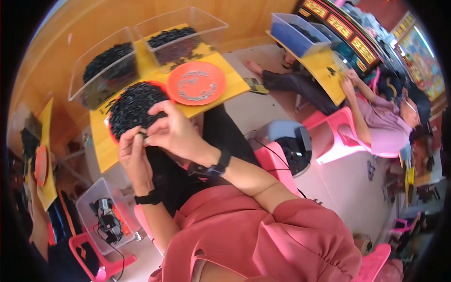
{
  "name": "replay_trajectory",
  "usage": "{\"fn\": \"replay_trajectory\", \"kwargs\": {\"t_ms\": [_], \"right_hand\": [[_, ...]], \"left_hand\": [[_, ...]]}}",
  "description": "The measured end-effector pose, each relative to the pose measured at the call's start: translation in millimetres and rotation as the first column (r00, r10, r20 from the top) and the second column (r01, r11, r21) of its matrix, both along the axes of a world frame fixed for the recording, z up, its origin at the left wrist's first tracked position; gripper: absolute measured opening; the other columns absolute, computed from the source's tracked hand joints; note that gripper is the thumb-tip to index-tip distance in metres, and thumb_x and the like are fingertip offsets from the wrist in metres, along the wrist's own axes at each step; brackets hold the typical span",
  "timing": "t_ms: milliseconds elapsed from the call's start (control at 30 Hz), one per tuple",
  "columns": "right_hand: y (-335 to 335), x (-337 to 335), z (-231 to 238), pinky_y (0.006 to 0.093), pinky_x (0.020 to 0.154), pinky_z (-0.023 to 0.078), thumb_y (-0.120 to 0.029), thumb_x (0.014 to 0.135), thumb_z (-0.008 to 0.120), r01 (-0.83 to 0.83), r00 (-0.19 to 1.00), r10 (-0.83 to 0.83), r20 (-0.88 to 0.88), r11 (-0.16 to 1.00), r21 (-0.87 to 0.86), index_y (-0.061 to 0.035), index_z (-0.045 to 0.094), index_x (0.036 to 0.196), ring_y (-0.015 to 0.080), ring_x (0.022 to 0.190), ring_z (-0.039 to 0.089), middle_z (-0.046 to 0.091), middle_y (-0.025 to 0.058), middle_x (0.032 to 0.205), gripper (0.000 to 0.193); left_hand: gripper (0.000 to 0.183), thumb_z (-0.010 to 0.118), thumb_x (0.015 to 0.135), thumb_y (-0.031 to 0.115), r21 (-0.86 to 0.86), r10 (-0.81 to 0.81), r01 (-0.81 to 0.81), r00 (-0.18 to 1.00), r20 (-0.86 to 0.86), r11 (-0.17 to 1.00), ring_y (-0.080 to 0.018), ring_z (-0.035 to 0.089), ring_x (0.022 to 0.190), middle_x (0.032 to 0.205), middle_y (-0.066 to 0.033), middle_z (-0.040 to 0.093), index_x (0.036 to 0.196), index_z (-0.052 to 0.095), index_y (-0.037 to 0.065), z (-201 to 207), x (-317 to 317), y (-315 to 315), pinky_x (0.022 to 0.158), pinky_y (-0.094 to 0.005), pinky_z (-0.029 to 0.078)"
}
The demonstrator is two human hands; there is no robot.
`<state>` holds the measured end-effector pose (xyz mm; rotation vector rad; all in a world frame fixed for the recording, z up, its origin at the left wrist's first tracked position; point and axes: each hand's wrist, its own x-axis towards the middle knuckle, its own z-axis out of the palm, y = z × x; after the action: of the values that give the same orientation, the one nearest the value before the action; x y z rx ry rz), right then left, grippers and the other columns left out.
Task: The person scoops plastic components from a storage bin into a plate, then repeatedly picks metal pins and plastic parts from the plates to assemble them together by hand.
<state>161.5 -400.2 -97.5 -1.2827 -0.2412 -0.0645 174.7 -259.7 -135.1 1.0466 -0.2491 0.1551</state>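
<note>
Presently, left hand (133,151) and right hand (181,134) pinch a small dark piece (142,134) at the near side of the black heap (134,105); a loosened grip could lose it there or off the worktop (104,150).

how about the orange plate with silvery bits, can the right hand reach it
Probably yes: the right hand is close to that orange plate, with nothing visible between them, though it looks busy beside the left hand.

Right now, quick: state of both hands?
Left hand: closed, pinching a small dark piece.
Right hand: partly curled at that piece; grip cannot be told.
</note>
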Motion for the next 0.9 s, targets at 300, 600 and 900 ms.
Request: {"fn": "replay_trajectory", "kwargs": {"t_ms": [300, 600, 900], "right_hand": [[8, -1, -6, 0.0231, 0.07, 0.048, -0.002, 0.077, 0.066, 0.066, 0.992, -0.057, 0.114, 0.995, -0.072, -0.0037, 0.041, 0.11, 0.0099, 0.076, 0.06, 0.062, 0.0072, 0.082, 0.042], [12, -6, -10, 0.022, 0.064, 0.047, -0.001, 0.079, 0.063, 0.268, 0.939, -0.217, 0.267, 0.947, -0.175, -0.0024, 0.041, 0.111, 0.0091, 0.071, 0.06, 0.064, 0.0084, 0.078, 0.038], [3, 4, -4, 0.0218, 0.062, 0.048, 0.002, 0.079, 0.065, 0.183, 0.937, -0.037, 0.348, 0.899, -0.398, -0.0027, 0.051, 0.11, 0.0095, 0.07, 0.062, 0.064, 0.009, 0.082, 0.035]], "left_hand": [[0.017, 0.051, 0.092, 0.003, -0.18, -0.078, 0.08, 0.997, 0.017, 0.98, -0.0134, 0.056, 0.09, 0.1, -0.0077, 0.058, 0.108, 0.058, 0.001, -21, 11, 4, 0.081, -0.0258, 0.047], [0.016, 0.055, 0.088, -0.001, -0.013, 0.079, -0.078, 0.994, 0.074, 0.997, -0.0113, 0.059, 0.087, 0.093, -0.0064, 0.064, 0.102, 0.062, -0.001, -6, 2, -12, 0.08, -0.0225, 0.045], [0.023, 0.058, 0.088, 0.004, -0.241, -0.1, 0.096, 0.995, -0.008, 0.966, -0.0101, 0.059, 0.086, 0.097, -0.0052, 0.064, 0.111, 0.057, 0.001, -12, 5, -4, 0.075, -0.0207, 0.047]]}}
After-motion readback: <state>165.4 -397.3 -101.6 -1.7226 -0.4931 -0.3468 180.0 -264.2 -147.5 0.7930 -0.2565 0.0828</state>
